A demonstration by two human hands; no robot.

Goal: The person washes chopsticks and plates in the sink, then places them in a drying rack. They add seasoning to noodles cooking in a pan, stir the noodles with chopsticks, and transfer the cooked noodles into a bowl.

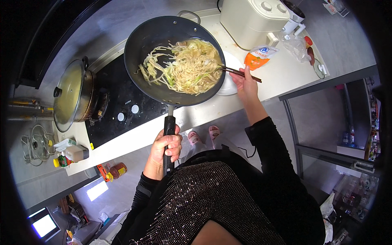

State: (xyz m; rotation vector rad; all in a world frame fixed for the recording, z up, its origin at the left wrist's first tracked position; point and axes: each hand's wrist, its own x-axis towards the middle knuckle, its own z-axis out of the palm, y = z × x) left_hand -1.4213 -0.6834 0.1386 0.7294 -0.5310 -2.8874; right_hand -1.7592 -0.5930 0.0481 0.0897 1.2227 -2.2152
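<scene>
My left hand (167, 145) is closed around the black handle of a dark wok (144, 76), which is held raised over the counter's edge. Noodles (193, 72) with cabbage and bean sprouts lie in the wok, mostly in its right half. My right hand (246, 85) holds a pair of dark chopsticks (240, 73), their tips inside the wok's right rim at the noodles. Partly hidden under the wok is a white plate (231, 84) on the counter. An orange and white packet (259, 57) lies just beyond my right hand.
A lidded pot (72, 95) stands on the left of the black cooktop (119, 125). Behind the plate is a cream air fryer (251, 23). A clear plastic bag (295, 47) and a glass lid (319, 69) lie at the right. Bottles (75, 153) stand on the counter's left end.
</scene>
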